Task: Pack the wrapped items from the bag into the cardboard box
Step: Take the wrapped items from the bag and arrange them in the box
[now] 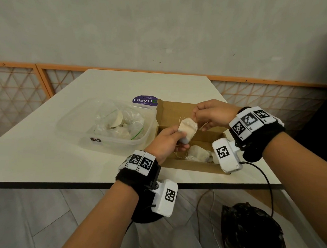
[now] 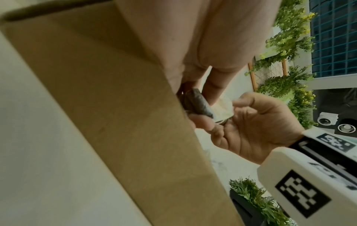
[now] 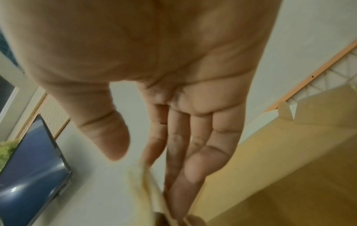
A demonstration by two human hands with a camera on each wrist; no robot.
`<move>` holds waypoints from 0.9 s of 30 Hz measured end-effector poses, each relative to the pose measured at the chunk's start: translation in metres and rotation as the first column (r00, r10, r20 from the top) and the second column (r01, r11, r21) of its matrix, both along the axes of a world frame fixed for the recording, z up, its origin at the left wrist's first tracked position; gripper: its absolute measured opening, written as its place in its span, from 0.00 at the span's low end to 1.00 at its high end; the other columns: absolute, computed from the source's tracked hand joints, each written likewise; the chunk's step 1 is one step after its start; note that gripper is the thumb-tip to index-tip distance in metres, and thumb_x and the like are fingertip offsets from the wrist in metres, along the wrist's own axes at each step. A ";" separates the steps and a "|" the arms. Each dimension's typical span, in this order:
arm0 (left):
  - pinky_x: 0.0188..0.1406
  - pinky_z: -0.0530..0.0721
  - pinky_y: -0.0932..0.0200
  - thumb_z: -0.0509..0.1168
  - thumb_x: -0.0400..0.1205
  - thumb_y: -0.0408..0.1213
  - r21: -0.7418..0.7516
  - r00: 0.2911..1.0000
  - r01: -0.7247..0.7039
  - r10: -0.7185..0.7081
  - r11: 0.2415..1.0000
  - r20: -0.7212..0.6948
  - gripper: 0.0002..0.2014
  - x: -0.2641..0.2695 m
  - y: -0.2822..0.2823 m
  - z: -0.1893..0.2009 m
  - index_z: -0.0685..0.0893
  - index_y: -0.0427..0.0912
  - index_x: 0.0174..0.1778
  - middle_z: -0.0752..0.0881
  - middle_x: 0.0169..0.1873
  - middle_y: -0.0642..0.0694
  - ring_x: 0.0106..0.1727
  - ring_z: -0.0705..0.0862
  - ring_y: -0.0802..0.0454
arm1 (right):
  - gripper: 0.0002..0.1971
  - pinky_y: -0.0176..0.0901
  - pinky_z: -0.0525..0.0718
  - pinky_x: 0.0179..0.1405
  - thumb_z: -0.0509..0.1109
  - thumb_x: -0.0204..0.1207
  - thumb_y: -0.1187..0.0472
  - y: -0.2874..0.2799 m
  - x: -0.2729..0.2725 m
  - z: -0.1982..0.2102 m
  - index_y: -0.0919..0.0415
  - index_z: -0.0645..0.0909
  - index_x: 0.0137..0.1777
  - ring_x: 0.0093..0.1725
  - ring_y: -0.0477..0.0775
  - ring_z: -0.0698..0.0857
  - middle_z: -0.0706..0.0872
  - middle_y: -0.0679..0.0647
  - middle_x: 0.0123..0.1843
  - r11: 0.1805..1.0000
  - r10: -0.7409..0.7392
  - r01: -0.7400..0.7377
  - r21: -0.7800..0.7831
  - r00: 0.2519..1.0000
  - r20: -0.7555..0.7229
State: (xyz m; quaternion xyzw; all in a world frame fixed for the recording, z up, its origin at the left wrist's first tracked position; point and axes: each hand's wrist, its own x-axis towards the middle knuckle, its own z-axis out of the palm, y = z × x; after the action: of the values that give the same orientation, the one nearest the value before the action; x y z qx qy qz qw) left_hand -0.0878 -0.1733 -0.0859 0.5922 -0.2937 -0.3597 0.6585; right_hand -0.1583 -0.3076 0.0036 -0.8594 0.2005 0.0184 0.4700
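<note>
Over the open cardboard box (image 1: 185, 165), 2 hands: left hand (image 1: 165, 142) gripping a pale wrapped item (image 1: 187, 129) from below, right hand (image 1: 213, 114) pinching its upper edge. More wrapped items (image 1: 197, 155) inside the box. Left of it on the white bench (image 1: 65, 157), a clear tub (image 1: 71, 128) holding the bag (image 1: 120, 125).

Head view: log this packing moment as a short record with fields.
held item: small cream paper-wrapped pouch, above the open box
left hand: grips the pouch's lower end
right hand: pinches its upper edge
brown cardboard box: lid open, pale wrapped pouches inside
clear plastic tub: left of the box, holds the clear plastic bag of wrapped items
white table: bears tub and box
</note>
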 end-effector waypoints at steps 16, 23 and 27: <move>0.40 0.80 0.74 0.63 0.82 0.30 -0.209 0.860 -0.369 0.418 0.906 0.293 0.11 0.003 0.012 0.010 0.78 0.44 0.59 0.82 0.51 0.56 0.42 0.81 0.61 | 0.05 0.33 0.79 0.37 0.74 0.72 0.63 -0.014 0.007 0.003 0.61 0.85 0.47 0.36 0.42 0.84 0.87 0.52 0.42 0.942 -0.070 0.072 -0.327 0.997 0.018; 0.60 0.78 0.62 0.64 0.80 0.28 -0.207 0.786 -0.478 0.521 0.854 0.332 0.15 0.006 0.016 0.002 0.79 0.47 0.60 0.82 0.62 0.48 0.65 0.78 0.57 | 0.08 0.42 0.84 0.46 0.75 0.71 0.63 -0.013 0.020 0.013 0.59 0.86 0.50 0.48 0.50 0.84 0.87 0.54 0.47 0.908 0.003 -0.024 -0.418 0.999 -0.051; 0.52 0.76 0.76 0.65 0.81 0.32 -0.183 0.795 -0.479 0.513 0.858 0.325 0.15 0.008 0.013 0.009 0.79 0.43 0.65 0.82 0.61 0.50 0.61 0.80 0.57 | 0.06 0.39 0.84 0.44 0.74 0.71 0.66 -0.005 0.024 0.009 0.59 0.86 0.48 0.44 0.49 0.84 0.86 0.55 0.46 0.943 0.037 -0.038 -0.331 0.999 -0.009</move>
State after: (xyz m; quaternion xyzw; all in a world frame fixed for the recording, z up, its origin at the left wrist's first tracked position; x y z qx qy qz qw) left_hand -0.0794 -0.1599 -0.0770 0.6736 -0.2606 -0.0451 0.6902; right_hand -0.1338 -0.3127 0.0128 -0.9298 0.1850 -0.0056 0.3181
